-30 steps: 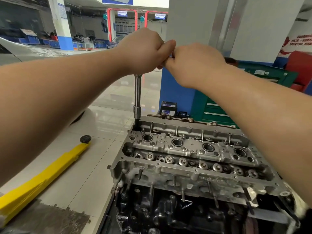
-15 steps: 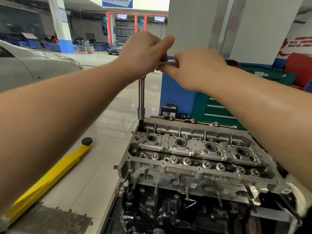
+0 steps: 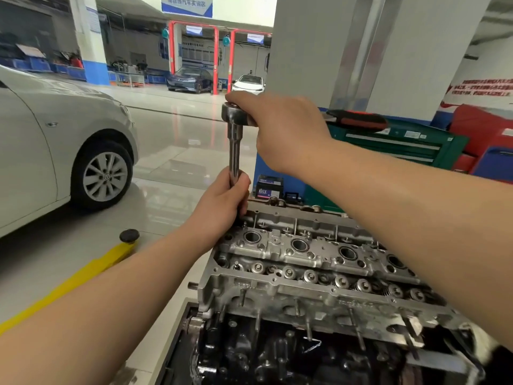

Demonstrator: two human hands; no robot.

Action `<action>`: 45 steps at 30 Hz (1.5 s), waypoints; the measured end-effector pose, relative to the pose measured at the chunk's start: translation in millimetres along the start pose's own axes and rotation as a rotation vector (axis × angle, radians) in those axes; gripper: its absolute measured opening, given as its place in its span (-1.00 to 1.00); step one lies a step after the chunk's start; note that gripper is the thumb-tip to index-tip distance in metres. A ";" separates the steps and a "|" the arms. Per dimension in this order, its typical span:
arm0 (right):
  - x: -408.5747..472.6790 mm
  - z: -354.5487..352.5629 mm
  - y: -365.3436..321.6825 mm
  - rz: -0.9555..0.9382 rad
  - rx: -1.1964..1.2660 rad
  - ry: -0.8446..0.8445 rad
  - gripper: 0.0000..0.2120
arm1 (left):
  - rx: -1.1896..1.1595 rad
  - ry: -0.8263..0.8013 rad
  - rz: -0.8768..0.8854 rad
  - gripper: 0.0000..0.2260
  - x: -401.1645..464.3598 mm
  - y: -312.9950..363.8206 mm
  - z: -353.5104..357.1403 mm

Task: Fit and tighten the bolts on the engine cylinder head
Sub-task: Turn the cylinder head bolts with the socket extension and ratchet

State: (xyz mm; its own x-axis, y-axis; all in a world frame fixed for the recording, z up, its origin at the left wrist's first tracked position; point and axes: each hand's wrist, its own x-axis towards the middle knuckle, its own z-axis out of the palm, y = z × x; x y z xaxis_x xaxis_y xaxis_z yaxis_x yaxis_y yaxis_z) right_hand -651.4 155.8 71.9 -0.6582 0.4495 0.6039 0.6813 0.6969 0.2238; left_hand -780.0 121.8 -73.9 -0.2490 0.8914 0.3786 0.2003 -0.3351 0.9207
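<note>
- Your left hand (image 3: 222, 201) is gripping the lower part of the extension bar (image 3: 234, 151), with your fingers (image 3: 244, 187) curling round the shaft just above the cylinder head (image 3: 313, 262).
- Your right hand (image 3: 280, 129) is holding the ratchet wrench (image 3: 236, 113) at the top of the bar; your fingers are wrapping over the handle right beside the round ratchet head, and your thumb tip is lying on top of that head.
- The extension bar is standing nearly upright and is reaching down to the far left corner of the cylinder head; its lower end and the bolt under it are lying hidden behind your left hand.
- The cylinder head is sitting on the dark engine block (image 3: 277, 354), in front of you and slightly to the right, with four round plug wells (image 3: 299, 245) running in a row across its top.
- A silver car (image 3: 55, 140) is standing on the glossy floor (image 3: 172, 162) to the left, well apart from the engine.
- A yellow lift arm (image 3: 72, 282) with a black round pad (image 3: 129, 235) is lying on the floor between the car and the engine.
- A green tool cabinet (image 3: 402, 143) is standing behind the engine, to the right.
</note>
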 end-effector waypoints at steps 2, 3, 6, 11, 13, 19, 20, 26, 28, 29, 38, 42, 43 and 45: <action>3.3 -1.1 -1.6 0.026 0.017 -0.019 -0.26 | 0.003 0.016 -0.007 -0.76 3.5 0.5 1.5; 4.5 -2.2 -1.7 0.038 0.024 -0.029 -0.25 | -0.024 0.016 -0.016 -0.78 4.5 0.8 2.2; 7.1 -10.1 0.5 0.064 0.036 -0.051 -0.20 | -0.081 0.030 -0.013 -0.75 6.6 7.8 4.8; 18.6 -42.0 1.0 0.068 0.074 0.090 -0.20 | -0.103 0.060 0.082 -0.67 17.8 41.1 6.7; 20.4 -54.4 1.6 0.059 0.064 0.114 -0.21 | -0.093 0.056 0.106 -0.65 19.8 50.6 6.8; 0.7 -75.5 21.4 0.071 -0.020 0.111 -0.29 | -0.158 0.023 0.111 -0.65 7.1 63.4 13.8; -4.1 -77.4 28.7 0.105 -0.001 0.098 -0.32 | -0.154 0.000 0.103 -0.67 3.2 67.2 16.2; -53.0 -89.9 75.1 0.311 0.249 0.063 -0.63 | -0.297 -0.273 0.010 -0.62 -21.7 100.4 46.9; -76.2 -95.7 87.6 0.359 0.326 0.101 -0.74 | -0.339 -0.370 -0.031 -0.58 -29.0 111.8 64.3; -90.2 -98.6 93.7 0.382 0.358 0.115 -0.77 | -0.354 -0.408 -0.051 -0.58 -33.1 117.4 74.5; -257.6 -129.1 132.7 0.644 0.426 0.337 -0.81 | -0.384 -0.720 -0.129 -0.65 -92.1 130.5 193.8; -325.5 -148.0 154.9 0.763 0.359 0.364 -0.79 | -0.375 -0.837 -0.158 -0.65 -122.4 130.4 250.1; -340.5 -156.9 163.6 0.814 0.316 0.390 -0.76 | -0.353 -0.874 -0.154 -0.67 -130.3 129.2 261.9; -369.7 -181.0 183.6 0.950 0.285 0.539 -0.76 | -0.271 -0.938 -0.111 -0.71 -147.9 125.0 285.1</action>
State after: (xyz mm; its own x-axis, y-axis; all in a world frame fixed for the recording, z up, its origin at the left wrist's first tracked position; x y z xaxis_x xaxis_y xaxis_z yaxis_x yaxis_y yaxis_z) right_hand -225.1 16.4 28.1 0.3591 0.6133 0.7035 0.6891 0.3342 -0.6430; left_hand -448.0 35.1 -41.8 0.6234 0.7638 0.1670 -0.0317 -0.1887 0.9815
